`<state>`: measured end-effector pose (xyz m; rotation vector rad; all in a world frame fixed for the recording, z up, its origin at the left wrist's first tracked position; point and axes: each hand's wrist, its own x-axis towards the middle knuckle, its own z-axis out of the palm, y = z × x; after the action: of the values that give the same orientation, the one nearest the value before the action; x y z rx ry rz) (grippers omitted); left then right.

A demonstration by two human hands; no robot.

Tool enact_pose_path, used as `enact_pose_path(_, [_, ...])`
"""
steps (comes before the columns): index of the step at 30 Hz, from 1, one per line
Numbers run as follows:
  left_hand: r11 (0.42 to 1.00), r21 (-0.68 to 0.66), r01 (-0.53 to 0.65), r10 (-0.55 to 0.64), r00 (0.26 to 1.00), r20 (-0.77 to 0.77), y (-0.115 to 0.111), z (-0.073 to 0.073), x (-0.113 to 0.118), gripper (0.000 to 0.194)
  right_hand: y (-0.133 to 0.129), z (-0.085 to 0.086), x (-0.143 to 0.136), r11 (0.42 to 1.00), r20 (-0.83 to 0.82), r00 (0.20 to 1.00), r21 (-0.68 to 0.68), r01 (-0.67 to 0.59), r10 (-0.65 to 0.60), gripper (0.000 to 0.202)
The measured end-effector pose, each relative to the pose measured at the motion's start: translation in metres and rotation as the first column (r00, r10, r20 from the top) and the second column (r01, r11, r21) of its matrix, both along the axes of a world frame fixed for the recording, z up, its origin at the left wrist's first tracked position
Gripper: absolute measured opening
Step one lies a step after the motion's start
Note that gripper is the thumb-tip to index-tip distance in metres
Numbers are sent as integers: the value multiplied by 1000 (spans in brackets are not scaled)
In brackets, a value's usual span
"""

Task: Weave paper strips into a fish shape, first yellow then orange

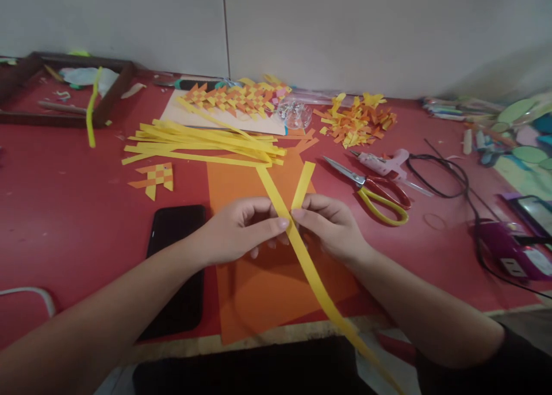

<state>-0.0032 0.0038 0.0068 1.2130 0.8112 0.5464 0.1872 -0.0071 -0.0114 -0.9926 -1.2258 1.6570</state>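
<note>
Between thumb and fingers, my left hand pinches a long yellow paper strip, which slants from upper left down past the table edge. My right hand is closed on a shorter yellow end that sticks up and crosses the long strip at my fingertips; whether both belong to one folded strip is hidden. Orange paper sheets lie under my hands. Beyond them is a pile of yellow paper strips. A woven yellow-and-orange paper fish lies to the left.
Scissors and a pink glue gun with a black cord lie at right, near a purple power block. A black phone is beside my left forearm. Paper scraps, several woven fish and a brown frame stand farther back.
</note>
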Motion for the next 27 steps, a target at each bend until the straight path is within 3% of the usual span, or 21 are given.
enact_pose_path(7, [999,35,-16,16,1000,3,-1,-3,0,18,-3,-2,2,992,-85,991,-66,-111,105,25])
enact_pose_path(17, [995,3,-98,98,995,-10,0,-3,1,18,0,-2,2,1000,-46,999,-5,-17,17,24])
enact_pose_path(21, [1000,5,-11,11,1000,-1,0,-3,1,29,1,-2,0,1000,-35,999,-12,2,-3,24])
enact_pose_path(27, [1000,25,15,-15,1000,-20,-1,-3,-1,20,0,-2,1,996,-95,994,-64,-54,48,26])
